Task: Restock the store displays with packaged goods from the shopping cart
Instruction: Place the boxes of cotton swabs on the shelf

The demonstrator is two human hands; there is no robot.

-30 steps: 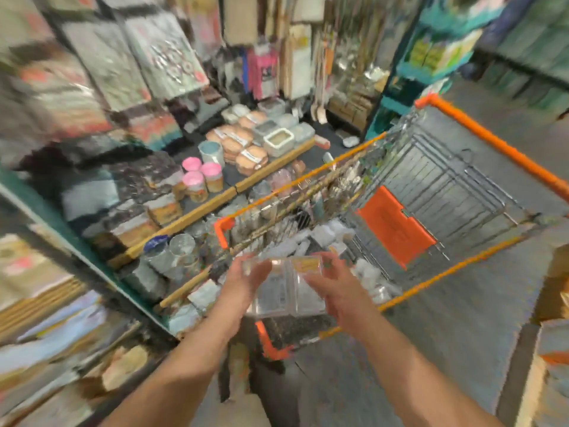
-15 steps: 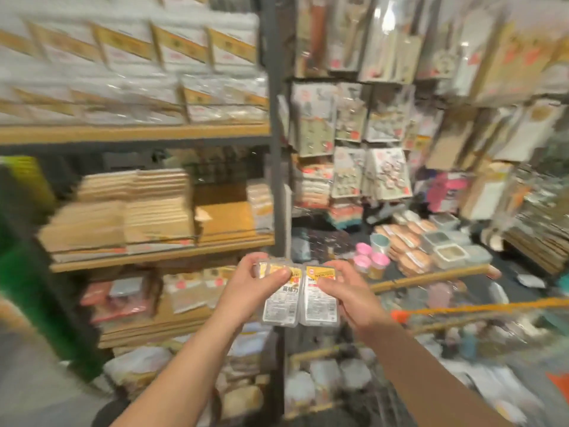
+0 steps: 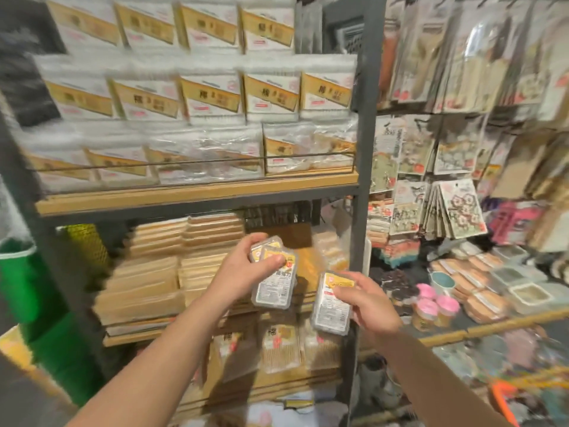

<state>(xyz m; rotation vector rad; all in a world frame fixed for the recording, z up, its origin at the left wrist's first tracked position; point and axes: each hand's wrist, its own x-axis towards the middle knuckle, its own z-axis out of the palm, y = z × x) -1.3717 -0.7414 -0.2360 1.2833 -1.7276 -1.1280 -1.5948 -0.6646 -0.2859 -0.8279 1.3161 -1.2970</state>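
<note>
Two stacked packs (image 3: 272, 280) gripped in left hand (image 3: 246, 269), one pack (image 3: 331, 306) pinched in right hand (image 3: 369, 303), both before the shelf post (image 3: 365, 167).

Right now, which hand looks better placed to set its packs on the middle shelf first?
Probably the left hand. It holds its two stacked packs raised in front of the middle shelf's tan stacks. The right hand grips one pack lower down, by the grey upright post.

Dark metal shelving upright (image 3: 368, 149) between wooden shelf boards (image 3: 197, 192) and crowded hanging racks (image 3: 462, 72); green bin (image 3: 34, 288) at left
</note>
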